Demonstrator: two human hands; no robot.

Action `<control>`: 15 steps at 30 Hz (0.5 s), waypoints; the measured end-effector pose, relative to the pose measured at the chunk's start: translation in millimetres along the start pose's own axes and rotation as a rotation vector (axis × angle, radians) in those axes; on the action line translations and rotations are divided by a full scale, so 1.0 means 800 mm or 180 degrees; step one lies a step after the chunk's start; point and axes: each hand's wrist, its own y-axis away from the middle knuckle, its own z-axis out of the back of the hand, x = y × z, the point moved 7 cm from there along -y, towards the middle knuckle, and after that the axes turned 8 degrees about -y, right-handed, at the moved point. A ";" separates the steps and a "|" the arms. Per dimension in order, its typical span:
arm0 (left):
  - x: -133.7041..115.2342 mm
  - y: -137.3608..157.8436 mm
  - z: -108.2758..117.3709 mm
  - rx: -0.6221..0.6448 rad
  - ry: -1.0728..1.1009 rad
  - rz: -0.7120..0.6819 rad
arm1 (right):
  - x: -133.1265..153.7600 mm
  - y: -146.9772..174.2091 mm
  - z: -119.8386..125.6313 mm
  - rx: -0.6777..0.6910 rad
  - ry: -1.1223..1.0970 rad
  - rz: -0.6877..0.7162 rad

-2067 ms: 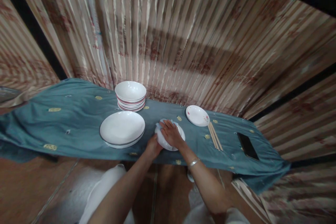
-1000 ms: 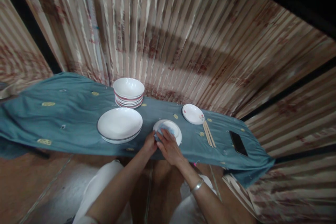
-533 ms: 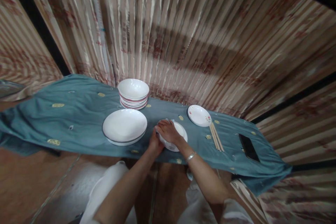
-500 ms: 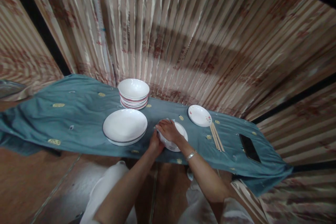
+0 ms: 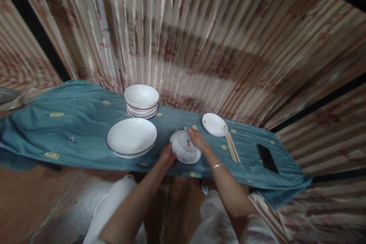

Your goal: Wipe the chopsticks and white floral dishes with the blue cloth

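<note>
A: Where is the white bowl (image 5: 183, 150)?
B: Near the front edge of the teal tablecloth (image 5: 88, 133), apparently foot-side up.
A: And the grip?
B: Left hand (image 5: 167, 154), clamped on the bowl's left side; right hand (image 5: 198, 140), closed on a pale cloth (image 5: 187, 132) at the foot.
A: The surroundings?
B: Left, dark-rimmed dishes (image 5: 131, 137), a bowl stack (image 5: 141, 97) behind; right, a floral plate (image 5: 214, 125), chopsticks (image 5: 233, 148) just beside it, then a black smartphone (image 5: 267, 158).
</note>
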 end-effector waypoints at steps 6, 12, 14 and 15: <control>-0.002 0.003 0.001 -0.0103 0.0016 0.0028 | -0.021 0.038 0.007 -0.0183 -0.0177 -0.0332; -0.001 0.002 0.002 -0.0131 0.0026 0.0043 | -0.034 0.078 -0.001 -0.0643 -0.0285 -0.0538; 0.000 0.000 0.002 -0.0124 0.0033 0.0041 | -0.034 0.092 -0.007 -0.0849 -0.0222 -0.0574; 0.001 -0.001 0.002 -0.0112 0.0041 0.0036 | -0.033 0.098 -0.010 -0.0954 -0.0169 -0.0573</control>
